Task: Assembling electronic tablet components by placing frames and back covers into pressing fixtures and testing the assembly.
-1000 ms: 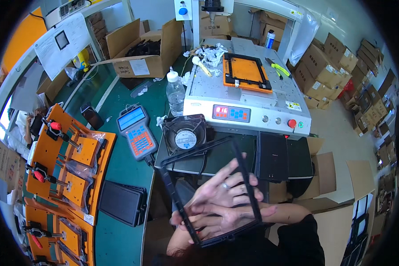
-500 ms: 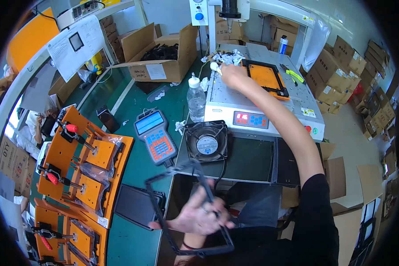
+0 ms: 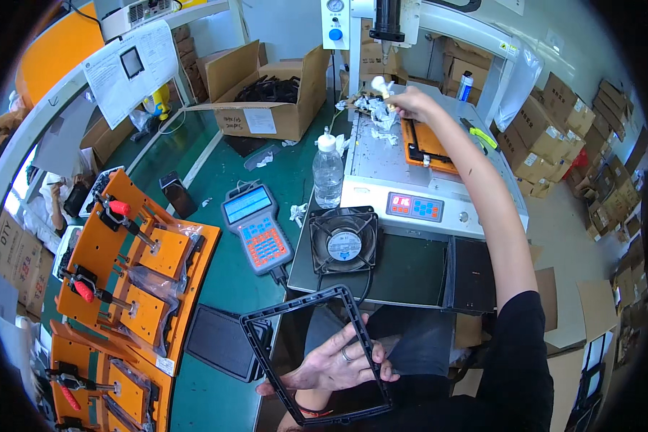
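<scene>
Green tabletop (image 3: 212,399) filled the workshop's left side. Nearest, the person's left hand (image 3: 342,366), fingers spread across the opening, held a black rectangular frame (image 3: 293,303) above the lap (image 3: 417,338). Just left lay a dark flat panel (image 3: 219,340). Beyond, a square fan (image 3: 343,246) stood between frame and grey machine (image 3: 363,196); left of it was a keypad controller (image 3: 258,230). A clear bottle (image 3: 327,176) stood behind. Over the machine, the right hand (image 3: 412,104) gripped a white-headed tool (image 3: 381,86) near crumpled tissue (image 3: 385,137), its forearm (image 3: 482,194) partly hiding an orange plate (image 3: 430,140).
</scene>
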Available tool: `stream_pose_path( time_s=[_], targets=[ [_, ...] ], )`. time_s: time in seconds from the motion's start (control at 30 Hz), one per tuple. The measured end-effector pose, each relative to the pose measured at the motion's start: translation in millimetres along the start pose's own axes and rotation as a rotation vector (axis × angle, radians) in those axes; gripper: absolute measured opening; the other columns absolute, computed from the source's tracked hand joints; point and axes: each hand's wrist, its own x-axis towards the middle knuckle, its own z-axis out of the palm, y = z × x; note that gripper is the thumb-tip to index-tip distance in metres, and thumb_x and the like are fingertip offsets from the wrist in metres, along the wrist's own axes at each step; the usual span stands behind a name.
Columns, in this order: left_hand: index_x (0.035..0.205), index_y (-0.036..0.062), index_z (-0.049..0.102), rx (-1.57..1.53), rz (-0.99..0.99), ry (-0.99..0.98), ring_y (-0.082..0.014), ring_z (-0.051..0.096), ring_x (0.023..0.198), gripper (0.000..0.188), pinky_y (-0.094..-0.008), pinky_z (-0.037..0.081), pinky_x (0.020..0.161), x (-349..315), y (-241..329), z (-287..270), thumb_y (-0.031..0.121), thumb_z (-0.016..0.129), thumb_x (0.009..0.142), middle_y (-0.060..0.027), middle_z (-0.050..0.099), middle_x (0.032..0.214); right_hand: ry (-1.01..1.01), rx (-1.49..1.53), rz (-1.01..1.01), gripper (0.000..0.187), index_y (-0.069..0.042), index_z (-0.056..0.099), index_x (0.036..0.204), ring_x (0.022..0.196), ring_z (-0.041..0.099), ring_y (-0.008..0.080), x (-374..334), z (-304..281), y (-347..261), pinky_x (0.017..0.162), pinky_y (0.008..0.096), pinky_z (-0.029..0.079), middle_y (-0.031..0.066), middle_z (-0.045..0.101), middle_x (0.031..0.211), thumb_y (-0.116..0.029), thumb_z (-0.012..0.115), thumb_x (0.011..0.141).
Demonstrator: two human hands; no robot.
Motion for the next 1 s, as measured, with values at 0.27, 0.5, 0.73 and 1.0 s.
stream_pose_path(
  time_s=[0.27,0.5,0.73,1.0],
  targets=[
    [0.142,0.0028,-0.012,-0.028,-0.031,0.026,-0.0440,0.028,0.122,0.150,-0.0573,0.019,0.103,0.3,-11.4,-3.7,0.077,0.071,0.041,-0.0261,0.022,0.133,0.090,0.012,-0.117,0.017,0.001,0.054,0.068,0.045,0.050,0.0106,13.0,-13.3,-5.0,0.039,0.0240,0.040,0.0039,0.054,0.058,-0.009,0.062,0.080],
    [0.143,0.0054,-0.008,0.049,-0.010,0.136,-0.0437,0.030,0.122,0.144,-0.0573,0.019,0.103,-16.9,-1.5,7.9,0.075,0.071,0.045,-0.0259,0.023,0.133,-0.017,-0.039,-0.091,0.016,0.002,0.056,0.067,0.044,0.052,0.0130,5.3,28.2,4.6,0.038,0.0261,0.041,0.0066,0.055,0.057,-0.009,0.065,0.075],
    [0.143,0.0079,-0.011,0.099,-0.029,0.279,-0.0449,0.032,0.120,0.139,-0.0593,0.020,0.102,-22.5,1.6,9.6,0.074,0.069,0.050,-0.0243,0.025,0.135,0.040,-0.836,-0.217,0.026,0.001,0.067,0.082,0.079,0.066,0.0274,-16.2,45.8,24.5,0.071,0.0364,0.052,0.0154,0.067,0.085,-0.020,0.069,0.067],
    [0.140,0.0035,0.023,0.029,0.028,0.499,-0.0416,0.048,0.105,0.074,-0.0596,0.031,0.096,-8.4,-3.2,26.8,0.057,0.033,0.090,-0.0175,0.049,0.117,0.102,-0.808,-0.705,0.033,0.005,0.055,0.094,0.076,0.063,0.0369,-177.5,40.1,6.0,0.064,0.0451,0.051,0.0209,0.064,0.080,-0.024,0.062,0.081]
  ],
)
